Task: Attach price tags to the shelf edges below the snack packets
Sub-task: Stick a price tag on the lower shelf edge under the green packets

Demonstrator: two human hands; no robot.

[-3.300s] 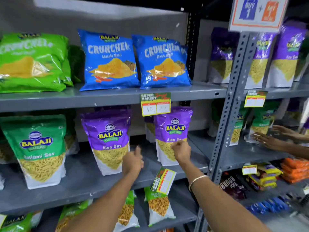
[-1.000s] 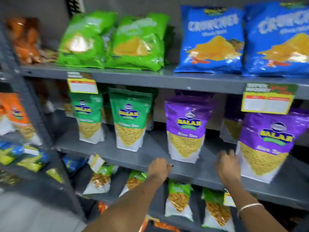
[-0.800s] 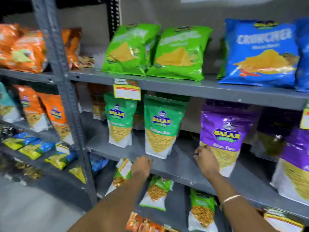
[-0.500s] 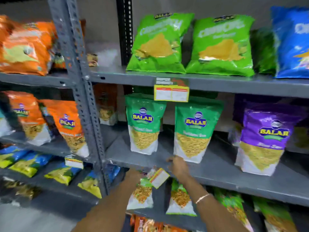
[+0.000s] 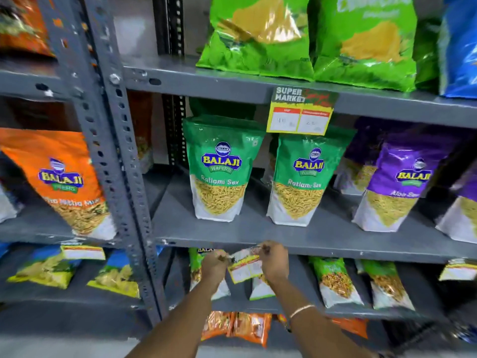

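Observation:
A yellow price tag (image 5: pixel 244 267) is pinched between my left hand (image 5: pixel 213 267) and my right hand (image 5: pixel 274 263), just under the front edge of the middle shelf (image 5: pixel 348 250). On that shelf, right above my hands, stand two green Ratlami Sev packets (image 5: pixel 220 169) (image 5: pixel 303 177). Another price tag (image 5: pixel 299 113) hangs from the upper shelf edge (image 5: pixel 206 87) below the green Crunchex bags (image 5: pixel 263 37).
A grey slotted upright post (image 5: pixel 113 161) divides the rack at left, with an orange packet (image 5: pixel 63 182) beyond it. Purple Aloo Sev packets (image 5: pixel 400 187) stand at right. Small green packets (image 5: pixel 333 282) lie on the lower shelf, orange packs (image 5: pixel 240 328) below. A tag (image 5: pixel 82 251) hangs lower left.
My view has swung left along the rack from the purple packets to the green ones. Both hands came together under the green packets, and now both hold the tag.

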